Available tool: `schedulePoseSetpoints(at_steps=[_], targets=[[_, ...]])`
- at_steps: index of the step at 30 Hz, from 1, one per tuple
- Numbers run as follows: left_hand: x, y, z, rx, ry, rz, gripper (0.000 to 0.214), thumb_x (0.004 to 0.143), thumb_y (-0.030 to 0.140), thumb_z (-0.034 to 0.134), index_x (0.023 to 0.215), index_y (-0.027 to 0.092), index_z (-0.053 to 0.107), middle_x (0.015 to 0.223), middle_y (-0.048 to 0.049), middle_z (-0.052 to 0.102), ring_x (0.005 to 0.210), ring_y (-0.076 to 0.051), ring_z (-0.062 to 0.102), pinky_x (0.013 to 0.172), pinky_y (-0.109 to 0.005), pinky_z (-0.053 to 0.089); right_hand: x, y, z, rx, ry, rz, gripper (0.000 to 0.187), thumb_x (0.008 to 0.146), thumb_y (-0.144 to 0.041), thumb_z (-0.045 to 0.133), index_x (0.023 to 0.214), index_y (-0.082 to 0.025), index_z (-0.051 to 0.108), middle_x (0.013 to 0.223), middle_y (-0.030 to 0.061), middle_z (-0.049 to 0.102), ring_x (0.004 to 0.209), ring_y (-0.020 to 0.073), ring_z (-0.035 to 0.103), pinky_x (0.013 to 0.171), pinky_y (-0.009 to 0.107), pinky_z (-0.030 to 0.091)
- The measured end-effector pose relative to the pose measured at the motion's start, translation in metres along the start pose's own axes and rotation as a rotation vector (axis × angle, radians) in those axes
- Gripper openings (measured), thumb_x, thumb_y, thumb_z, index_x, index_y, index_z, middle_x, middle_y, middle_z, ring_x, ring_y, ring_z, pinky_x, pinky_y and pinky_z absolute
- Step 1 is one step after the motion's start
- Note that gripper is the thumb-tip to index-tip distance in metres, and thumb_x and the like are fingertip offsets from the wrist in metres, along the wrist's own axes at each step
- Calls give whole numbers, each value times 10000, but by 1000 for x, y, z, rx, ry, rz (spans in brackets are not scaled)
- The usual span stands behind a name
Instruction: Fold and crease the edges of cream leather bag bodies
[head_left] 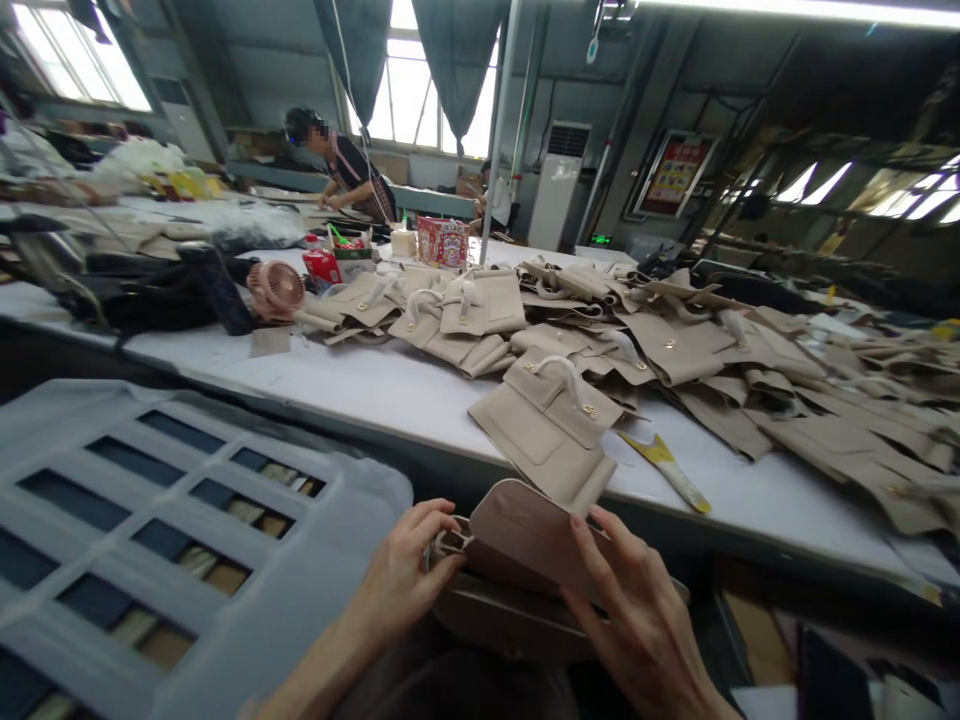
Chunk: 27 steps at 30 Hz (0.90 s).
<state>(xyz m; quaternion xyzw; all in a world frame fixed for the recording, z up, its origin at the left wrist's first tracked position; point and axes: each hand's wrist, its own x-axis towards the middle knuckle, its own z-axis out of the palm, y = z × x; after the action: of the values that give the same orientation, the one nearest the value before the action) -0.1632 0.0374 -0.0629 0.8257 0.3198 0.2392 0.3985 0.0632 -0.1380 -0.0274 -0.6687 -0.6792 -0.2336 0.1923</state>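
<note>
A beige handbag [517, 625] is in front of me at the table's near edge, its pinkish-brown flap [525, 525] raised. My left hand [416, 555] pinches the bag's left end, beside a small metal ring [450, 542]. On the other side, my right hand [637, 590] grips the flap's right edge between thumb and fingers. The bag's inside is mostly hidden by the flap and my hands. Just beyond lies a flat beige bag piece [547, 415] with a wrapped handle.
More beige bag pieces [675, 340] are heaped along the white table [375, 400]. A yellow-handled scraper [667, 470] lies near the edge. At left stand a grey plastic crate [247, 590] and a pink fan [276, 290]. A person [345, 170] works at the far table.
</note>
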Motion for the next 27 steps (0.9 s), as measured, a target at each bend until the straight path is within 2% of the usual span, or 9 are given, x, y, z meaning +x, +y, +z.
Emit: schedulePoseSetpoints(at_steps=[2,5,12,15,18,21,24,26,27], targets=[[-3,-6,3,-31,-3,-43,142,828,265,643,963,265,685,1315,-88,587,1219,-283,559,1039,-425,449,1,1,0,-73,17,-50,691,905,-150,584,1535,-170,300,1349,196,519,1120,316,569,864,439,504],[-6,-10,5,-58,-5,-93,134,840,278,624,933,278,720,1339,-81,580,1231,-289,559,1051,-441,443,2,5,0,-141,8,-122,669,913,-159,562,1532,-161,310,1269,176,591,1087,317,585,865,448,488],[3,-10,9,99,-31,-98,115,768,184,644,790,261,726,1394,-78,553,1281,-323,515,1070,-500,410,10,3,11,-162,-66,-191,641,911,-112,536,1517,-115,326,1281,173,610,1083,306,575,835,436,467],[3,-14,8,22,40,-68,126,819,217,610,916,254,682,1421,-88,522,1317,-294,482,1090,-472,393,16,1,18,-140,-130,-206,620,899,-76,524,1496,-91,358,1302,175,604,1084,304,581,797,420,483],[-6,-28,9,-176,93,-132,304,883,362,592,1170,263,596,1443,-98,504,1355,-281,443,1118,-461,364,17,3,21,-99,-129,-246,626,886,-79,535,1491,-99,373,1310,163,610,1084,297,603,828,423,510],[-17,-43,18,-496,67,-344,528,890,550,553,1324,251,515,1416,-112,543,1344,-300,463,1130,-481,354,16,8,19,-10,-174,-248,678,855,-184,605,1492,-126,378,1356,158,590,1101,297,631,852,417,561],[-22,-41,35,-950,15,-478,580,902,639,466,1294,220,557,1322,-112,628,1272,-309,543,1115,-471,387,23,13,15,171,-382,-250,703,782,-316,710,1432,-199,473,1385,125,583,1143,293,644,885,390,597],[-22,-28,45,-1178,11,-484,602,907,668,424,1270,216,588,1285,-106,656,1243,-313,569,1106,-461,407,32,15,12,305,-542,-227,646,773,-351,743,1376,-249,535,1387,94,588,1184,271,630,943,355,578],[-22,-21,49,-1223,25,-480,613,910,680,400,1268,222,596,1289,-100,655,1252,-312,563,1108,-454,408,38,15,11,372,-619,-208,610,789,-362,742,1360,-267,548,1391,81,585,1193,250,626,964,327,563]])
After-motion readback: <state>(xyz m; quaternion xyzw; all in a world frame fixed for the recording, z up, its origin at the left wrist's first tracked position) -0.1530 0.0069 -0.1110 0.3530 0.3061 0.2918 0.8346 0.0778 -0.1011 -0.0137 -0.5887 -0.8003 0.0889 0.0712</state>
